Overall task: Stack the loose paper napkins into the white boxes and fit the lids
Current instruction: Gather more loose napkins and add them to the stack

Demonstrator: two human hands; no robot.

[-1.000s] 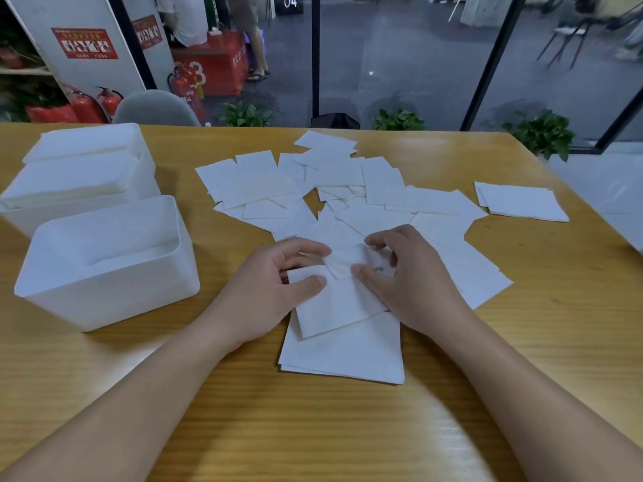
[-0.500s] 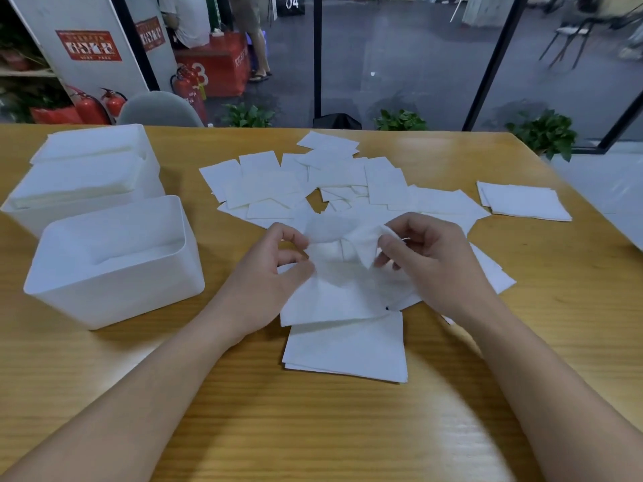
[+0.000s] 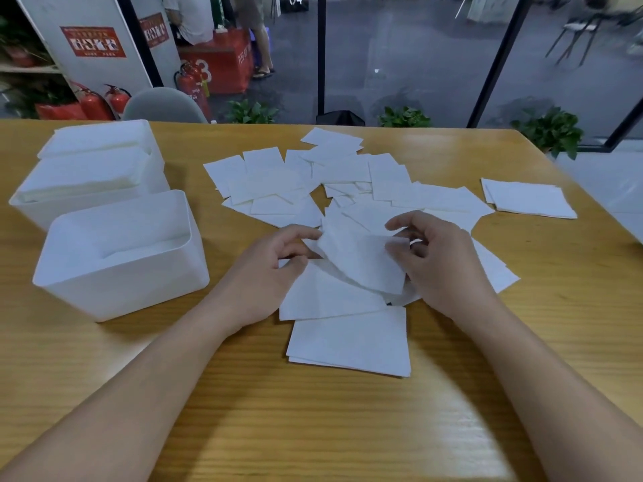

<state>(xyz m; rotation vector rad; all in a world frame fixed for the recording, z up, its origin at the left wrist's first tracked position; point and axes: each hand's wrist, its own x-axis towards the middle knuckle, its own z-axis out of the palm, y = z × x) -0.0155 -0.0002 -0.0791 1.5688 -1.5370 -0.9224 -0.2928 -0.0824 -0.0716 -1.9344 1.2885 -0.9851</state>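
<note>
— Right, left hand (image 3: 275, 269)?
— Fingers curled, pinching the left edge of a crumpled paper napkin (image 3: 358, 259), raised a little off the wooden table (image 3: 313, 429).
— And right hand (image 3: 442, 262)?
— Curled too, gripping the same napkin's right edge; sheet tilted and creased between both.
— Under it?
— Flat napkin (image 3: 323, 293) partly beneath the left hand, overlapping a neat small stack (image 3: 351, 342) nearer the body.
— Other loose ones?
— Scattered napkins (image 3: 313, 179) spread across the table's middle, overlapping, beyond both hands. Separate tidy pile (image 3: 529, 200) far right, well apart.
— Boxes?
— Near white box (image 3: 118, 269) at left, lidless, napkins lying low inside. Far white box (image 3: 87, 175) just behind it, filled near the rim with napkins; cannot tell whether the top layer is a lid.
— Beyond the table?
— Grey chair back (image 3: 163, 106), red fire extinguishers (image 3: 101, 104), potted plants (image 3: 546, 132) by the glass.
</note>
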